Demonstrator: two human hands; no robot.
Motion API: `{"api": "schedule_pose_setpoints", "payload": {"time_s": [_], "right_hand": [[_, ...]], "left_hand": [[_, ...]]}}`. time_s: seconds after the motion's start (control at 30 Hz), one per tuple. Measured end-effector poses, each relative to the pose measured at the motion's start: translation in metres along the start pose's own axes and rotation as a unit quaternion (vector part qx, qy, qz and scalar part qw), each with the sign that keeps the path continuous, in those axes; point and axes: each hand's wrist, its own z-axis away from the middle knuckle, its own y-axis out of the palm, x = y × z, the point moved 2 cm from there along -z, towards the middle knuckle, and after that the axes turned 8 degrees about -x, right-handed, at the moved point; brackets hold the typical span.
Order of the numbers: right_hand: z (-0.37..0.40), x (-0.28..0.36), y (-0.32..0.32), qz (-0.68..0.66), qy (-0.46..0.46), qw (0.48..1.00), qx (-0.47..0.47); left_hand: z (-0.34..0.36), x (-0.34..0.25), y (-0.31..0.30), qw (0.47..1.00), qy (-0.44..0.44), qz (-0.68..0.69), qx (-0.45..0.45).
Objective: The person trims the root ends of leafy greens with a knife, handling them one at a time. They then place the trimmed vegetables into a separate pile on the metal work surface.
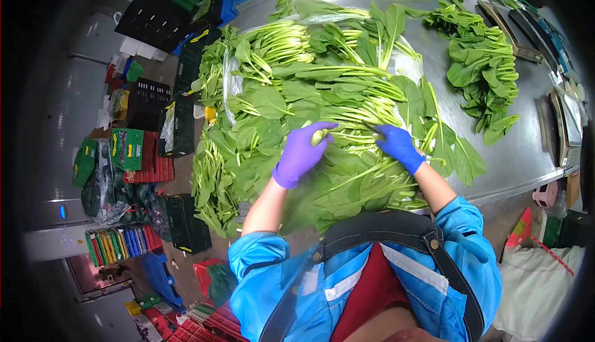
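Leafy greens (310, 94), which I view remotely through the head camera, lie heaped over the left part of the metal counter (520, 150), spreading to its near edge. Orientation: mid-heap, many plants have their long axes roughly parallel to the near edge, stalk ends toward the counter's right edge and blades toward its left; others lie askew. A separate row of greens (483, 63) runs down the right part from the far edge, its paler stalks also facing right. Left hand (302, 154), purple glove: closed around a pale stalk (318, 137), whose visible end turns obliquely toward the far right corner. Right hand (401, 148), blue glove: fingers bent, tips at the stalks mid-heap; I cannot tell whether it grips any. Appearance: broad green blades with lighter veins; slender yellow-green stalks, gathered densely in places. Obscured: the glove covers the rest of the held stalk, and I cannot trace it to a blade; lower layers are buried; clear plastic (233, 88) toward the left edge is partly covered by leaves; blur softens the leaves below the left hand; glare whitens a patch by the far edge.
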Motion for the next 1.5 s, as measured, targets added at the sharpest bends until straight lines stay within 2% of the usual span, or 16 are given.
{"api": "schedule_pose_setpoints", "payload": {"time_s": [0.1,0.17,0.2,0.23,0.3,0.43,0.5,0.67,0.83,0.9,1.03,1.1,1.2,1.3,1.37,1.5], "right_hand": [[0.0,-0.008,0.006,0.049,0.052,0.987,0.144],[0.004,-0.004,-0.003,0.001,0.042,0.99,0.135],[0.003,0.009,-0.019,-0.131,0.078,0.98,0.127],[0.003,0.025,-0.038,-0.26,0.115,0.952,0.115],[0.001,0.053,-0.071,-0.259,0.157,0.943,0.136],[0.008,0.051,-0.08,-0.333,0.148,0.928,0.077],[0.016,0.053,-0.084,-0.124,0.029,0.992,-0.003],[0.019,0.056,-0.063,-0.035,-0.031,0.998,0.042],[0.019,0.033,-0.061,-0.043,0.036,0.993,0.104],[0.017,0.055,-0.08,-0.251,0.105,0.96,0.063],[0.0,0.085,-0.077,-0.308,0.049,0.944,0.105],[-0.011,0.04,-0.032,-0.318,0.083,0.936,0.128],[-0.024,0.001,-0.005,-0.039,0.096,0.994,0.039],[-0.025,-0.009,0.015,0.09,0.061,0.994,-0.014],[-0.027,-0.015,0.023,0.111,0.062,0.992,-0.009],[-0.026,-0.014,0.015,0.102,0.029,0.994,-0.002]], "left_hand": [[-0.003,0.0,0.005,0.983,0.067,-0.166,-0.043],[-0.004,0.008,0.018,0.978,0.118,-0.167,-0.037],[-0.003,0.009,0.027,0.971,0.167,-0.167,-0.027],[-0.002,0.002,0.035,0.972,0.166,-0.166,-0.025],[-0.003,-0.016,0.054,0.976,0.151,-0.128,0.09],[-0.013,0.002,0.074,0.98,0.142,-0.111,0.085],[-0.014,0.003,0.068,0.991,0.114,-0.065,0.024],[-0.006,-0.014,0.064,0.987,0.067,-0.093,0.111],[0.005,-0.006,0.039,0.994,0.103,-0.039,-0.007],[0.009,-0.01,0.041,0.993,0.098,-0.064,0.001],[0.005,-0.02,0.048,0.993,0.086,-0.067,0.053],[0.002,-0.011,0.033,0.99,0.117,-0.061,-0.048],[0.001,-0.013,0.007,0.994,0.085,-0.049,-0.05],[0.005,-0.016,-0.001,0.996,0.043,-0.02,-0.081],[0.006,-0.017,-0.001,0.997,-0.032,0.052,-0.042],[0.007,-0.003,-0.001,0.998,0.025,0.048,-0.026]]}}
